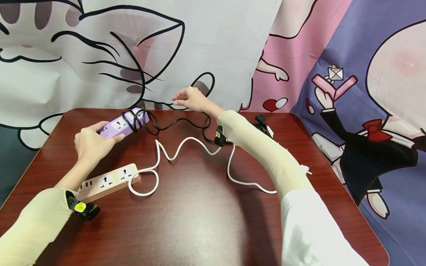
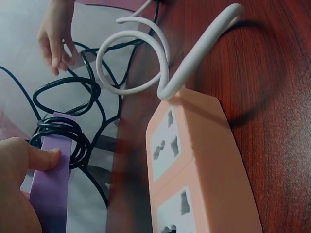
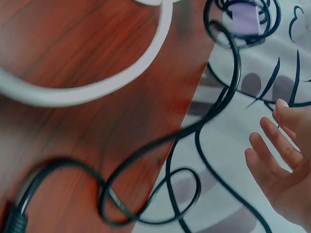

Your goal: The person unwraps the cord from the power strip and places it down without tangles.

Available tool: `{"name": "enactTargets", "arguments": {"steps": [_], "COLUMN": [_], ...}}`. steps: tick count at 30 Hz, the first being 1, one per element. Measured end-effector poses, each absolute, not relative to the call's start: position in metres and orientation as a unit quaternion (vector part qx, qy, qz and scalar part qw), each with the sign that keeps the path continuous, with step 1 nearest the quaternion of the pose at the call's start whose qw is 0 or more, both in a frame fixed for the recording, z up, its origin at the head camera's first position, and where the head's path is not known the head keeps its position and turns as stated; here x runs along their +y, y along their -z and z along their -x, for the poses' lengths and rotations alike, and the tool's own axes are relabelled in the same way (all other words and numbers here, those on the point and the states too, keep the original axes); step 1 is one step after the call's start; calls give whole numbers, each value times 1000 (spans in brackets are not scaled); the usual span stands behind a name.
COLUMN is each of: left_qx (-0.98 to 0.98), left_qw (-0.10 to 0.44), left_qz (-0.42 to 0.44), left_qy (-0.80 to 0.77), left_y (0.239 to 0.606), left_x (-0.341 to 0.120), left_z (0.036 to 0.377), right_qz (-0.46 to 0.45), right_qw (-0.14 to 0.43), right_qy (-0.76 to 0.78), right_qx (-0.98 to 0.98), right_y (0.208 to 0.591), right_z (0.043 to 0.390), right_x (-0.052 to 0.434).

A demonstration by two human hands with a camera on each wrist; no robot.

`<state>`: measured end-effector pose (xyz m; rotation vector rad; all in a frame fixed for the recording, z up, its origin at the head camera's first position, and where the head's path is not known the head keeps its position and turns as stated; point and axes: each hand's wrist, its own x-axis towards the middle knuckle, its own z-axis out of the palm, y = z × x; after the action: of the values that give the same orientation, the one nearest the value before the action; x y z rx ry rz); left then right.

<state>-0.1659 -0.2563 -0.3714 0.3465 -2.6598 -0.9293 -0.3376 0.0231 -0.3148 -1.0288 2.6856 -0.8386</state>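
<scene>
While the purple power strip (image 1: 124, 123) was held up over the far left part of the dark wooden table (image 1: 199, 221), a pink power strip (image 1: 108, 181) lay flat on the wood just nearer the person than it, its white cord (image 1: 186, 142) snaking away to the right of the purple strip. The black cord (image 1: 173, 123) was looped several times round the purple strip's far end and trailed rightward across the table, crossing the white cord near a black plug (image 1: 219, 139). A cartoon-cat cloth (image 1: 100, 55) hung behind the purple strip.

The left hand (image 1: 89, 144) gripped the purple strip's near end, fingers curled round it and thumb pressed along its side. The right hand (image 1: 189, 98) hovered beyond and right of the purple strip, fingers loosely spread and relaxed, holding nothing; whether a fingertip brushed the black cord could not be told.

No writing on either strip was legible.
</scene>
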Motion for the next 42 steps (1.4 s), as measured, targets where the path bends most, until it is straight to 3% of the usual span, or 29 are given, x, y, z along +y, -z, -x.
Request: {"name": "enactTargets", "arguments": {"steps": [17, 42], "left_qx": [-914, -917], "left_qw": [181, 183], "left_qz": [-108, -115], "left_qy": [346, 334], "left_y": [364, 371], "left_x": [-245, -249], "left_z": [165, 165], "right_qz": [330, 296], "right_qw": [204, 224], "right_qy": [362, 421], "right_qx": [848, 828], "right_y": [334, 338], "right_z": [328, 325], "right_x": [-19, -24]}}
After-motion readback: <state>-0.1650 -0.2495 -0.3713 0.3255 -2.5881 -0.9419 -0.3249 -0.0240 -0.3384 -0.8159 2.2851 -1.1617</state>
